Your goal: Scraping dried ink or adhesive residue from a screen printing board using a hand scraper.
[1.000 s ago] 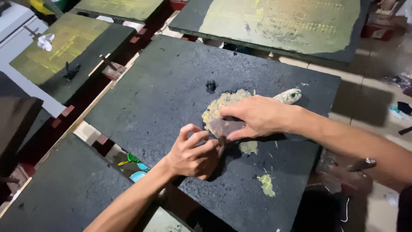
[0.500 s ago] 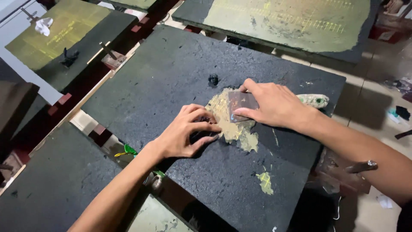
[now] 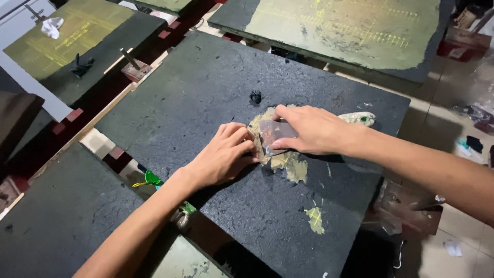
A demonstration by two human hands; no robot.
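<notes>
Centre of frame: a small flat scraper blade (image 3: 275, 135), thin, dull grey-brown, is lying on a yellow-green paste patch (image 3: 285, 160) on the dark board (image 3: 206, 92).

Right hand (image 3: 309, 131) is coming in from the right edge and gripping the blade, fingers curled over its top, thumb apparently beneath. Left hand (image 3: 224, 157) is coming up from the lower left and resting just beside the blade's left end, fingers bent and pressing at its edge; it is loosely closed, and I cannot tell whether it is actually pinching the blade or only steadying it.

Handling judgement: the blade looks light, stiff and thin, probably slick where paste coats it. Best hold is likely along the upper edge with several fingers spread, as the right hand is doing, so pressure stays even.

Textures: board surface is rough, pitted, matte black, rectangular, set at an angle. Paste is smeared, thick in places, ragged at the rim. A smaller yellow-green dab (image 3: 315, 219) is sitting lower right on the board; a black lump (image 3: 256, 96) is sitting just above the patch. More boards (image 3: 360, 31), partly coated olive-yellow, are filling the upper frame.
</notes>
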